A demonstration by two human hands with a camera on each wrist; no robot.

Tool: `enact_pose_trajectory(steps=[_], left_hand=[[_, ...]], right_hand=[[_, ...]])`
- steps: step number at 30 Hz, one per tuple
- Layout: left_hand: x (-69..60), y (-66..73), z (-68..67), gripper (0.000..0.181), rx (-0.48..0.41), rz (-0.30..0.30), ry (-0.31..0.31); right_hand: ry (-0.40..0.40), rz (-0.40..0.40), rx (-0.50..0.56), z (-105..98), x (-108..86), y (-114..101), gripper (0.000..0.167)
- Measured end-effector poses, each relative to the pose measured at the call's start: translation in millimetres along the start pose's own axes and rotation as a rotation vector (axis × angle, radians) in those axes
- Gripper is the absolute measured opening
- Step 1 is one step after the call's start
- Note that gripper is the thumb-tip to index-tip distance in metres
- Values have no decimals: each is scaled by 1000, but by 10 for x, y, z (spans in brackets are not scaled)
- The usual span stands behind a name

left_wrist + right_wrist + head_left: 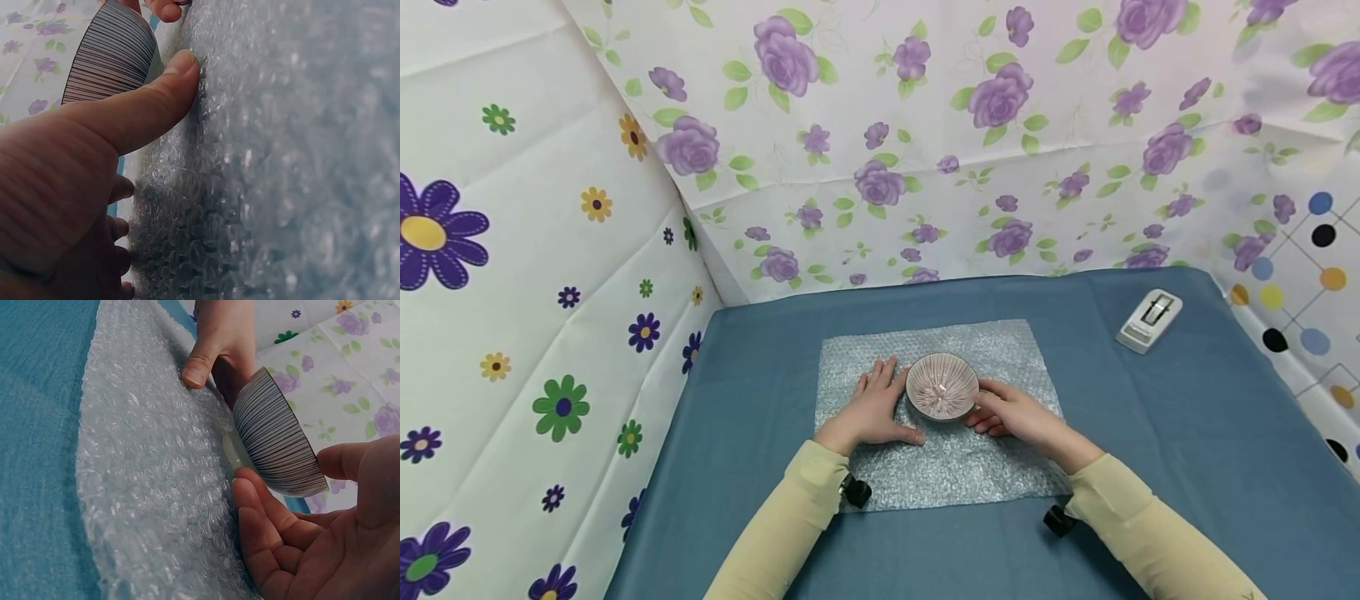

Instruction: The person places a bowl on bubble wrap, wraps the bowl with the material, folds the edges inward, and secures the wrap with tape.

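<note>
A small bowl [942,386] with thin dark stripes sits on a sheet of bubble wrap [955,467], near its middle. My right hand [1017,417] holds the bowl from the right; in the right wrist view its thumb is at the rim and its curled fingers reach below the bowl [281,437], by the pale foot. My left hand [876,410] rests on the bubble wrap left of the bowl, fingers spread and thumb stretched out. In the left wrist view that thumb [156,103] lies in front of the bowl [115,56], partly hiding it.
Blue cloth [760,400] covers the table under the bubble wrap. A white and grey box cutter or similar small tool [1149,321] lies at the back right. Flower-patterned sheets [880,225] hang behind and at the left, and a dotted one [1300,283] at the right.
</note>
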State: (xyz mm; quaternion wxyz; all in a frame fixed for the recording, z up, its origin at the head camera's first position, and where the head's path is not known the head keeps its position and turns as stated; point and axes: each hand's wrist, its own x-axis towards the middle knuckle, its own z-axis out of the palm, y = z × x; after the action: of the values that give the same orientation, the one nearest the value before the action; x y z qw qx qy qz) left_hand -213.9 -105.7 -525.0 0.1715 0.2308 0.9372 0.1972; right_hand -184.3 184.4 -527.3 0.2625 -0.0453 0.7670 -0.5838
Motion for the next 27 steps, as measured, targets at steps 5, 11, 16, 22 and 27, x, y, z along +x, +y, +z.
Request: enact_pose_trajectory(steps=[5,11,16,22,27], left_hand=[[21,-13,3,122,12,-2,-8],[21,-4,12,121,20,-9,-19],[2,17,6,121,16,-19,-28],[-1,32,-10,120,18,-27,-29],[8,31,-11,120,26,-33,-27]], right_hand=[[22,-9,-39,5,-7,16,72],[39,-61,-186,-16,-72,18,73],[-10,-119,-347,-104,-189,26,65],[-64,-248,-546,-278,-341,76,49],[-74,-346,-621,-459,-445,162,35]])
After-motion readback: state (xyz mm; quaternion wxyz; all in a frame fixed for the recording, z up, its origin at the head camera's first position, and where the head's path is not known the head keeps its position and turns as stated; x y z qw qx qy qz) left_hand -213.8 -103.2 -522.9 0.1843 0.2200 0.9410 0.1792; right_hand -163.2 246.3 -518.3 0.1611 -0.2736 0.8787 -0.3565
